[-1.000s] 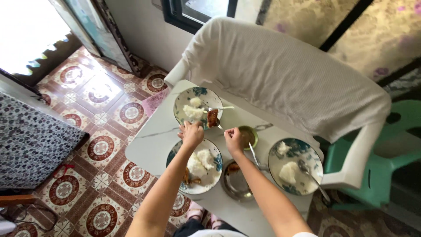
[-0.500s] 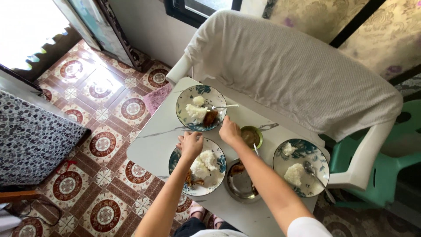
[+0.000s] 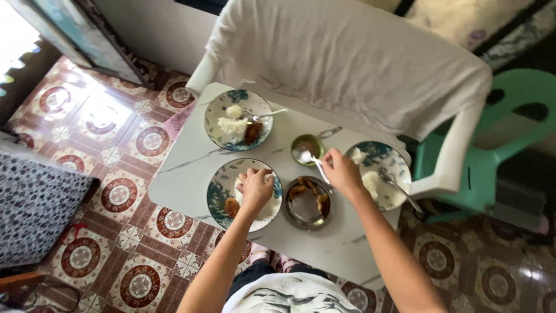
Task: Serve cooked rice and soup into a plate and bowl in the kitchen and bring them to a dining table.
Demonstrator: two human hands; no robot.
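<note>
1. At the far left of the table [image 3: 185, 185], the blue-patterned far plate [image 3: 215, 116] already carries white rice, a brown fried piece and a spoon, so we judge that serving done.
2. Our left hand [image 3: 255, 188] rests over the near plate [image 3: 219, 194], fingers curled on the rice; we cannot tell whether its grip has hold of anything. A brown fried piece [image 3: 232, 206] already lies on this plate beside the rice.
3. The steel bowl [image 3: 306, 213] just right of that plate has a few fried pieces in it, so some remain to be shared out, as we judge.
4. Our right hand [image 3: 343, 172] has its grip closed on the handle of a serving spoon [image 3: 305, 155], whose bowl sits at the small green bowl [image 3: 308, 142].
5. The right plate [image 3: 387, 159] holds rice and a spoon but no fried piece that we can see; it looks unserved.
</note>
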